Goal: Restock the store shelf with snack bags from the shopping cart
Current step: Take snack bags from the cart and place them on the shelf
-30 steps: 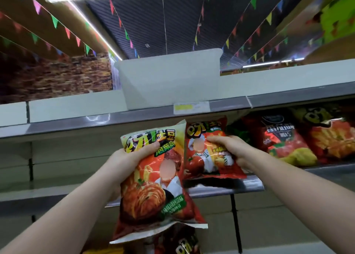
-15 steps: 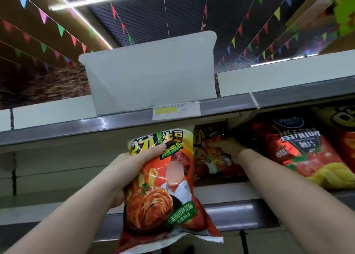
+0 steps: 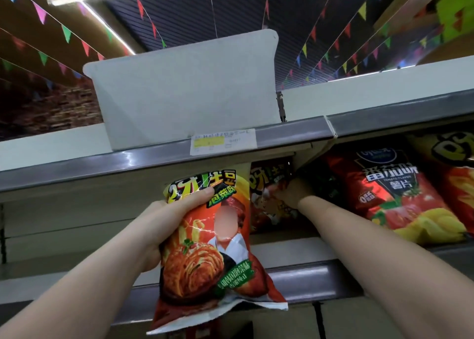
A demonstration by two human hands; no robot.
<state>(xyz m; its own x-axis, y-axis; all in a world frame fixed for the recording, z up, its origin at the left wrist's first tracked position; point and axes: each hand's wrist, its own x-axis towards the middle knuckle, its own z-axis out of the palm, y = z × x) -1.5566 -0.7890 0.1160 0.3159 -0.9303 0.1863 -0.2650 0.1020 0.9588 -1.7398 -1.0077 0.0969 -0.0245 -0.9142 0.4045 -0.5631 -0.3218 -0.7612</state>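
Observation:
My left hand (image 3: 164,226) grips an orange-red kimchi snack bag (image 3: 205,256) by its left edge, thumb across the top front, holding it upright in front of the shelf (image 3: 307,274). A second red snack bag (image 3: 266,205) stands deep on the shelf, under the upper shelf rail. My right hand (image 3: 295,191) reaches far in and holds that bag at its upper right part; its fingers are partly hidden in shadow. The shopping cart is out of view.
A red tomato chip bag (image 3: 389,185) and an orange-yellow bag (image 3: 456,174) lean on the shelf to the right. The upper shelf rail (image 3: 128,159) carries a price label (image 3: 223,141), with a white divider panel (image 3: 184,95) above. Left shelf space looks bare.
My right hand has pushed its red bag from the shelf's front edge deep into the shelf. My left hand's bag has risen a little. The view has moved closer and tilted upward.

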